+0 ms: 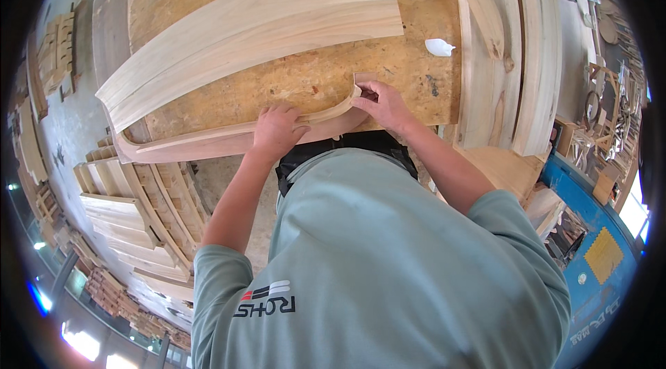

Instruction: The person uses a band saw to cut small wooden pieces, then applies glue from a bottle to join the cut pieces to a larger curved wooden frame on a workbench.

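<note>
A thin curved wooden strip point(208, 138) lies along the near edge of a chipboard workbench point(305, 81), its right end bending upward. My left hand point(277, 130) presses down on the strip's middle with its fingers curled over it. My right hand point(383, 105) grips the strip's upturned end, right beside a small wooden block point(365, 78). A wide stack of curved pale planks point(257, 22) rests on the bench just beyond both hands.
A small white object point(438, 47) sits on the bench at the right. Long curved boards point(538, 56) lie along the bench's right side. Stacks of curved wooden parts point(132, 213) fill the floor at left. A blue machine point(596, 265) stands at lower right.
</note>
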`<action>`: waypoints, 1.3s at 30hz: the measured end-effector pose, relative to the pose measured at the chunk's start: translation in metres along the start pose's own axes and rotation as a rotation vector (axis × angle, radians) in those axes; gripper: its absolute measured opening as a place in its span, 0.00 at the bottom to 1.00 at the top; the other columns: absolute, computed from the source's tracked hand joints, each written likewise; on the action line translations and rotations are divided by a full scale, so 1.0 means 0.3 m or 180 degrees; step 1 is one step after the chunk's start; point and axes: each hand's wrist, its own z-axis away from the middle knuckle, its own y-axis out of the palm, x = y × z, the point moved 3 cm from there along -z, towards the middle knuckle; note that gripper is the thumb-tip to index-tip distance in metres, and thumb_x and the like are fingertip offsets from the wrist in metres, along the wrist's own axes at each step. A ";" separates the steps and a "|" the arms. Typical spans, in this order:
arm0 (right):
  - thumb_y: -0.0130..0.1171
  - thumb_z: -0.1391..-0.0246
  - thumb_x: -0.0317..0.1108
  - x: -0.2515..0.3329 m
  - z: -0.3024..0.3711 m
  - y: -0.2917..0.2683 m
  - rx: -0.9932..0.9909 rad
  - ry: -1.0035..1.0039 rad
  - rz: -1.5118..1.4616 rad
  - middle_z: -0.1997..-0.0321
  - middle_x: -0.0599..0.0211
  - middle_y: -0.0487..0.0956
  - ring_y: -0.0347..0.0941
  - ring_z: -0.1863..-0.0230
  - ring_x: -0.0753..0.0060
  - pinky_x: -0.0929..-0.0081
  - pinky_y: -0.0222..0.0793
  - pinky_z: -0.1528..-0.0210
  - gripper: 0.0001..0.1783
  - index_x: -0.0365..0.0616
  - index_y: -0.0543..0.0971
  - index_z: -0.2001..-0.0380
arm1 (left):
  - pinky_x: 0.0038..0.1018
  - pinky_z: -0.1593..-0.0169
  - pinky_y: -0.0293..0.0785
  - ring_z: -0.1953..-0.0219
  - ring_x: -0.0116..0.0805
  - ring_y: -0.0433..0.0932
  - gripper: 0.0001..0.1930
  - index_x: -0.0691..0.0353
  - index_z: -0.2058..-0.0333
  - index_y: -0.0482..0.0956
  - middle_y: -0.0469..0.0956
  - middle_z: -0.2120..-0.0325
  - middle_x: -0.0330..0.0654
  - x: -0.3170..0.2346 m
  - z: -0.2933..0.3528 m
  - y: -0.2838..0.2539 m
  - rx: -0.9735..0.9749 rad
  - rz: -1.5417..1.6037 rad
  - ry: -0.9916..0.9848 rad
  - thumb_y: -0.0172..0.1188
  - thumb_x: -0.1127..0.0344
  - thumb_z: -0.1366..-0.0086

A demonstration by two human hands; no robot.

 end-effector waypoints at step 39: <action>0.69 0.51 0.42 -0.033 0.000 -0.001 -0.0194 -0.0086 0.0139 0.58 0.52 0.83 0.81 0.56 0.60 0.68 0.75 0.51 0.27 0.35 0.80 0.51 | 0.37 0.62 0.71 0.69 0.42 0.73 0.12 0.68 0.62 0.79 0.75 0.72 0.52 -0.180 -0.296 0.066 0.1318 0.1209 0.0018 0.61 0.64 0.38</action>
